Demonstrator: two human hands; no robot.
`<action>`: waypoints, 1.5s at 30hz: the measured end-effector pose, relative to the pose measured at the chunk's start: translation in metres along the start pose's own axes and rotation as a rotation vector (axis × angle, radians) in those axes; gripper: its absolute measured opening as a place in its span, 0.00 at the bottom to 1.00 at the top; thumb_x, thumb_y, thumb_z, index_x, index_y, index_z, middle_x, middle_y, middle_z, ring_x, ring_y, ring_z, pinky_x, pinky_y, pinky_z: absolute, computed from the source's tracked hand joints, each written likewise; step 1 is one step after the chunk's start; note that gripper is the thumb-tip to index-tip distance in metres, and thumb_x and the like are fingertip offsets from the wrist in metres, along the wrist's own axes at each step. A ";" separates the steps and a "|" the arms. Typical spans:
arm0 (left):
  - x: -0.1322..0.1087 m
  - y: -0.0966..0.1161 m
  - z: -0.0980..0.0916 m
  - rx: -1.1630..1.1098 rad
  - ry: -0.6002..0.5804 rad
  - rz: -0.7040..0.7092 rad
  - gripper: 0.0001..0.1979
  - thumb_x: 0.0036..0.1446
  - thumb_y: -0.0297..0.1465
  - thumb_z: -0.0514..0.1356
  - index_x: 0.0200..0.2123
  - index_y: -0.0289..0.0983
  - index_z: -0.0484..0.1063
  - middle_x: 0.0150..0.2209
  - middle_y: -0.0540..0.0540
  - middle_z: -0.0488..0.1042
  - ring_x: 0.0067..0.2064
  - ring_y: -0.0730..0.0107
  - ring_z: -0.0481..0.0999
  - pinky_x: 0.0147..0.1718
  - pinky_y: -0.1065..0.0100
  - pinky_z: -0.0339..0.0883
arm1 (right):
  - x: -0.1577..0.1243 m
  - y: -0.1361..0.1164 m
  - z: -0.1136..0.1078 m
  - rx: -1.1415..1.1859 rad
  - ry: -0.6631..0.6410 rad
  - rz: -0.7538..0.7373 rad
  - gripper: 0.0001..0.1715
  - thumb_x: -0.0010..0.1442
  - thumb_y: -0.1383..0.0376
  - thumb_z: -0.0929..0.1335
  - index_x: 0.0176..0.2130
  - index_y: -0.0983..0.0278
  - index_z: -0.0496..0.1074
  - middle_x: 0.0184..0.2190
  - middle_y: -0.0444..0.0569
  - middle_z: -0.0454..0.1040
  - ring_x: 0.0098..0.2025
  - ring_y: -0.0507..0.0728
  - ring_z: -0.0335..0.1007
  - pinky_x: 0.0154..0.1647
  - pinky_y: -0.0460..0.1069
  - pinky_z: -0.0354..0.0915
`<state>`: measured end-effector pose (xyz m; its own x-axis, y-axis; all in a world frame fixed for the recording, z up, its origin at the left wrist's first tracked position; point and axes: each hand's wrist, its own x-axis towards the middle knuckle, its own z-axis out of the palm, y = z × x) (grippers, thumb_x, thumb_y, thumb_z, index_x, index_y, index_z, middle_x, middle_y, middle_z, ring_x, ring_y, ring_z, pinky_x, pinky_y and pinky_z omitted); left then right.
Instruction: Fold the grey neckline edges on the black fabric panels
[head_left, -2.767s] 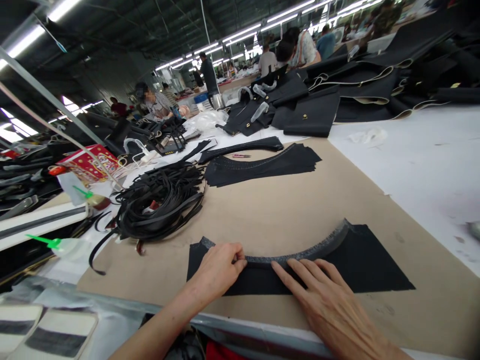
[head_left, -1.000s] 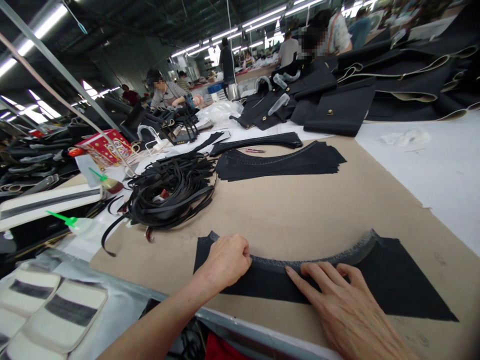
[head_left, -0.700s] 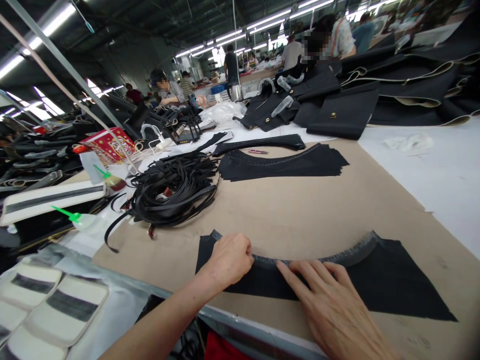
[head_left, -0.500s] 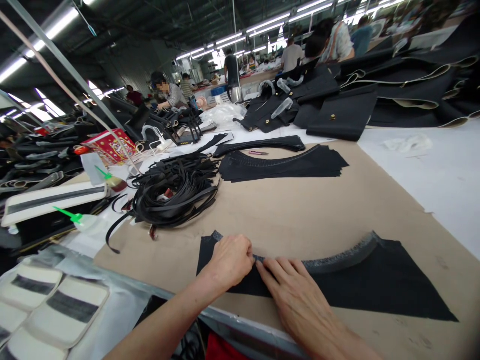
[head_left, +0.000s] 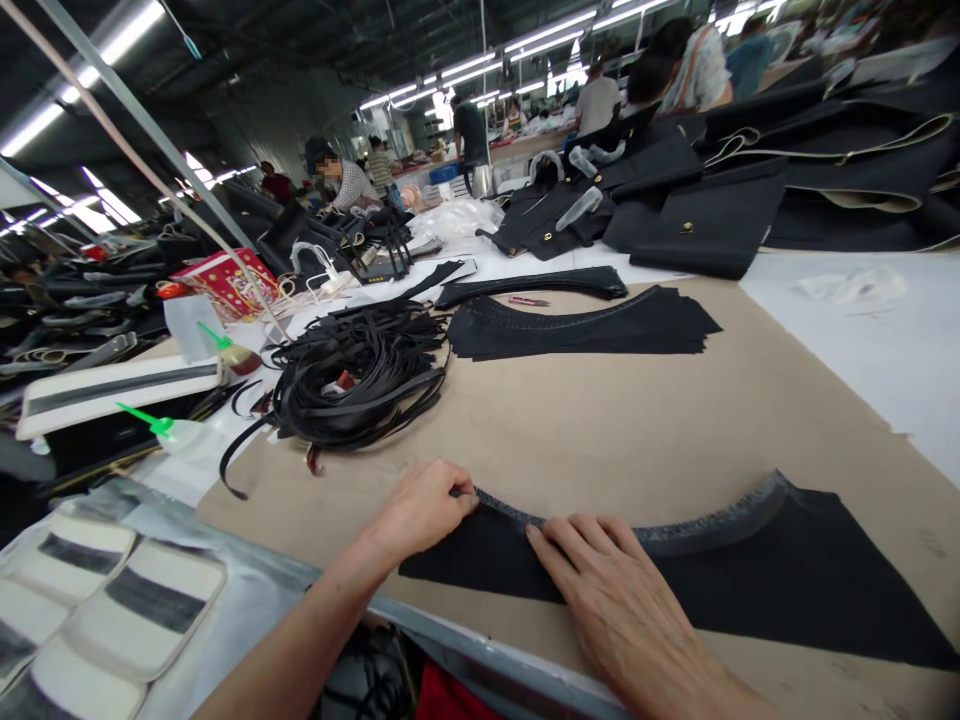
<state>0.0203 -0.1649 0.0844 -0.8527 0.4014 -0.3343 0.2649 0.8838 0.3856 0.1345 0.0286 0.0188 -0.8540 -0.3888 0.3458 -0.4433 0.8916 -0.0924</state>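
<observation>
A black fabric piece (head_left: 772, 590) with a concave curved top edge lies on the brown board in front of me. Along that curve runs a greyish, speckled strip (head_left: 712, 525). My left hand (head_left: 427, 508) is closed in a pinch on the edge near the piece's left end, covering that corner. My right hand (head_left: 607, 575) lies palm down on the middle of the piece, fingers stretched out, its fingertips at the curved edge. Beyond my hands rests a stack of similar black pieces (head_left: 585, 325).
Left of the stack is a coiled bundle of black strips (head_left: 360, 385). A green-tipped bottle (head_left: 184, 435) and pale panels with dark bands (head_left: 161, 595) are at the left. Small red snips (head_left: 529, 300) lie behind the stack. Black bag parts (head_left: 697, 225) pile up at the back.
My left hand has moved left along the curved edge, away from my right hand. My right hand stays on the middle of the piece. The view has shifted a little.
</observation>
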 end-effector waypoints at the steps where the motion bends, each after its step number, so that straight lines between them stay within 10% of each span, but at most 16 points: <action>1: 0.001 -0.002 -0.001 -0.011 -0.001 0.004 0.09 0.50 0.31 0.55 0.26 0.38 0.75 0.27 0.49 0.76 0.34 0.67 0.72 0.31 0.69 0.56 | 0.000 0.000 0.000 0.000 0.015 -0.006 0.26 0.52 0.75 0.67 0.51 0.65 0.68 0.43 0.46 0.70 0.41 0.57 0.61 0.45 0.54 0.56; 11: 0.003 -0.003 -0.013 -0.523 -0.290 -0.018 0.10 0.42 0.36 0.56 0.22 0.35 0.70 0.17 0.54 0.59 0.22 0.76 0.54 0.22 0.71 0.47 | 0.002 0.005 0.002 0.004 0.048 -0.039 0.26 0.51 0.73 0.68 0.51 0.64 0.68 0.42 0.46 0.71 0.40 0.57 0.62 0.43 0.54 0.55; 32: 0.005 -0.020 -0.002 -0.199 -0.015 -0.027 0.07 0.46 0.32 0.56 0.22 0.36 0.71 0.19 0.53 0.65 0.26 0.73 0.64 0.24 0.71 0.51 | 0.002 0.007 0.006 0.065 0.060 -0.023 0.26 0.50 0.74 0.68 0.50 0.62 0.69 0.42 0.44 0.72 0.40 0.56 0.63 0.43 0.53 0.54; 45: -0.016 0.001 0.005 -0.855 -0.165 -0.158 0.13 0.45 0.37 0.63 0.27 0.35 0.64 0.21 0.47 0.75 0.24 0.71 0.75 0.27 0.70 0.69 | -0.010 0.017 -0.006 0.117 0.077 0.031 0.13 0.64 0.74 0.59 0.39 0.64 0.70 0.38 0.49 0.71 0.38 0.57 0.63 0.42 0.52 0.55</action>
<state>0.0366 -0.1692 0.0855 -0.7577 0.3775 -0.5323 -0.3341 0.4763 0.8133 0.1371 0.0495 0.0195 -0.8464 -0.3385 0.4110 -0.4496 0.8680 -0.2109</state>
